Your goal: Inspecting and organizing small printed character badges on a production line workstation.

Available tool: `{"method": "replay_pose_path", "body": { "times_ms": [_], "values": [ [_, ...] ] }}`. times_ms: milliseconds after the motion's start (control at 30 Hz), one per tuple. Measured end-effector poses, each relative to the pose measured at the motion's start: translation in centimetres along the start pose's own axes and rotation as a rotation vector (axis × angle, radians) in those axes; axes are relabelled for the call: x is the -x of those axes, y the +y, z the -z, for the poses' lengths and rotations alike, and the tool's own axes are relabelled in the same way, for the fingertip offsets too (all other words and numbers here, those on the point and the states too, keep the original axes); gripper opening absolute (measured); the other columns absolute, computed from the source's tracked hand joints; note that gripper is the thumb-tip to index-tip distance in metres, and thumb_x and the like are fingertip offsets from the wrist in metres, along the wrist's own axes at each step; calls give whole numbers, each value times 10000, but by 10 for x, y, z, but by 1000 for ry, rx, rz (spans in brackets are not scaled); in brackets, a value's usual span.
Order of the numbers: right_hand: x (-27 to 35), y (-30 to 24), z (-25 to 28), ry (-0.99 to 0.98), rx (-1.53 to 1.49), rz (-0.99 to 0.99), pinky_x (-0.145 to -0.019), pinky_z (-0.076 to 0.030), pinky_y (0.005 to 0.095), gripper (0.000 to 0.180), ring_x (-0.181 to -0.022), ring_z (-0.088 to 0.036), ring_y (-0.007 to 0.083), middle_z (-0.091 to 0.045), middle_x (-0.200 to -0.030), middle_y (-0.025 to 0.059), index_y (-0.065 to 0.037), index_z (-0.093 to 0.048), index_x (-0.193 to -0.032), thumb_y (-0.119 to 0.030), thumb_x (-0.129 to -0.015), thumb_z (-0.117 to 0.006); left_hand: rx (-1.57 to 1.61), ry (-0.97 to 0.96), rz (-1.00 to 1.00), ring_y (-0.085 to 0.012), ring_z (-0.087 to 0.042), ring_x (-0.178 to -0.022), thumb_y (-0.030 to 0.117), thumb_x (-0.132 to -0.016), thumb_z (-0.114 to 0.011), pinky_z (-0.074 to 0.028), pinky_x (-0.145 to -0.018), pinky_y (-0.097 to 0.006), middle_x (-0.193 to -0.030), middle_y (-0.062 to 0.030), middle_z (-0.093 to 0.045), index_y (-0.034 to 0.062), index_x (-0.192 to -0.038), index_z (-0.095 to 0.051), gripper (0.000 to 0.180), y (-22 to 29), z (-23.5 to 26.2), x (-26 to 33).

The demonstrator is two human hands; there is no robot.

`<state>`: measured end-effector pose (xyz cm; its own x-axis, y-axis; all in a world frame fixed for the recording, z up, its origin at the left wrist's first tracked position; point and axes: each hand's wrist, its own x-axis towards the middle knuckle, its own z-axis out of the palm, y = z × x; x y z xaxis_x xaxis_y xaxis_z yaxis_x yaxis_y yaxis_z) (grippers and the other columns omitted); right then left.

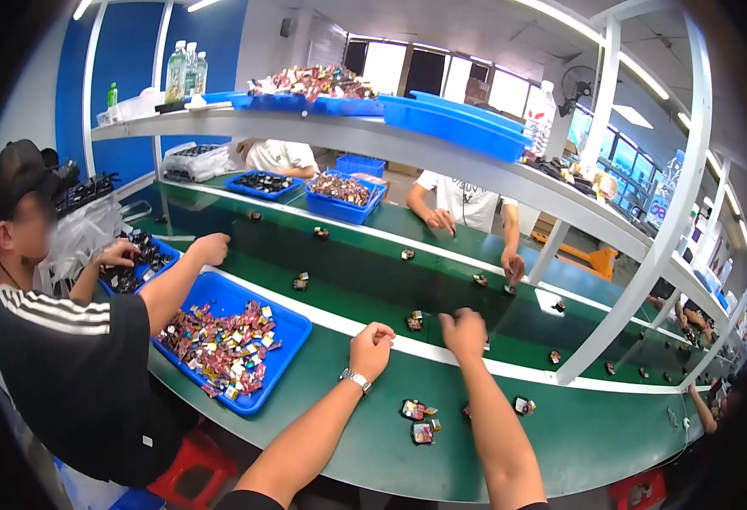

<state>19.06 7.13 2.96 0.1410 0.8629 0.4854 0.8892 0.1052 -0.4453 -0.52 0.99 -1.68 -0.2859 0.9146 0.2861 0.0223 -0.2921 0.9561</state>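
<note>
My left hand [372, 350], with a silver watch [356, 379] on its wrist, is above the white strip along the near edge of the green belt. Its fingers are curled together; whatever they hold, if anything, is hidden. My right hand [464, 333] reaches over the belt, a bit blurred, its fingers bent downward and mostly out of sight. Between the hands, on the belt, lies a small black part with a printed packet [414, 320]. More such parts [418, 410] rest on the green tabletop [352, 446] between my forearms, and another one [524, 405] is right of my right forearm.
A blue tray [293, 348] of small packets stands left of my arm. Beside it a co-worker [67, 357] reaches over a tray of black parts [140, 259]. Other people's hands [512, 265] work across the belt [348, 280]. A white post [599, 340] supports the overhead shelf [339, 132].
</note>
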Motion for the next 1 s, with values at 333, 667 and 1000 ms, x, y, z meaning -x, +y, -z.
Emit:
{"method": "replay_pose_path", "body": {
  "times_ms": [333, 667, 1000],
  "values": [
    [34, -4, -4, -240, -532, -19, -847, -503, 335, 536, -924, -650, 199, -684, -960, 107, -5, -600, -1098, -180, -649, -836, 87, -35, 78, -101, -601, -640, 91, -922, -535, -488, -548, -228, -859, -87, -686, 5, -971, -616, 127, -1, 3, -1],
    [90, 8, 88, -420, -485, 382, -922, -467, 365, 396, -1076, -567, 279, -631, -1124, 85, -85, -620, -1157, -87, -776, -729, 154, -995, 371, -138, -654, -816, 235, -997, -503, -538, -708, -246, -1028, -85, -655, -11, -1157, -592, 307, 23, -2, 13],
    [105, -2, 70, -39, -600, 233, -745, -532, 357, 234, -856, -646, 281, -637, -1014, 133, -23, -648, -1033, -62, -803, -629, 374, -728, 427, -194, -663, -914, 160, -997, -473, -539, -809, -298, -1036, -95, -657, -22, -1170, -580, 273, 37, -22, 30]
  ]
}}
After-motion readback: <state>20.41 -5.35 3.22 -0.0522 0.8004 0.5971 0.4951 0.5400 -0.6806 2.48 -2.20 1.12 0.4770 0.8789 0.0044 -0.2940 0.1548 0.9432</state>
